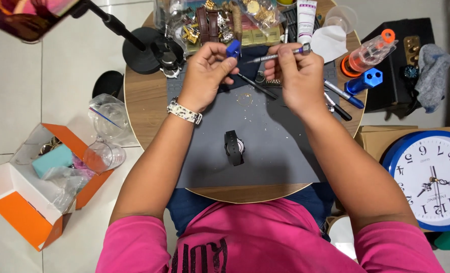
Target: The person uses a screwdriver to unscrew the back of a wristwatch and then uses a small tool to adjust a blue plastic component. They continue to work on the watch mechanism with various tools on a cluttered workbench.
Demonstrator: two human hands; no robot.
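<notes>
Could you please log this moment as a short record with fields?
Surface: round wooden table with a grey mat
Left hand: pinches a small blue tool
Right hand: grips a slim silver tool, tip pointing at the blue tool
Mat centre: black wristwatch, untouched
Right side: blue wall clock
Floor, left: orange box

— Bright enough?
— Yes, even indoor light from above. The round table (139, 101) and its grey mat (280, 151) read clearly, with only short, soft shadows under the forearms near the table's front edge.
— Any glare?
— A pale sheen on the white floor tiles (12, 86) and a little on the blue wall clock (430, 177).
— Sharpness?
— Good mid-frame. The left hand (207, 68) and right hand (295, 76) are slightly soft, and the dark object at the top left corner is blurred. Lines bow a little toward the edges.
</notes>
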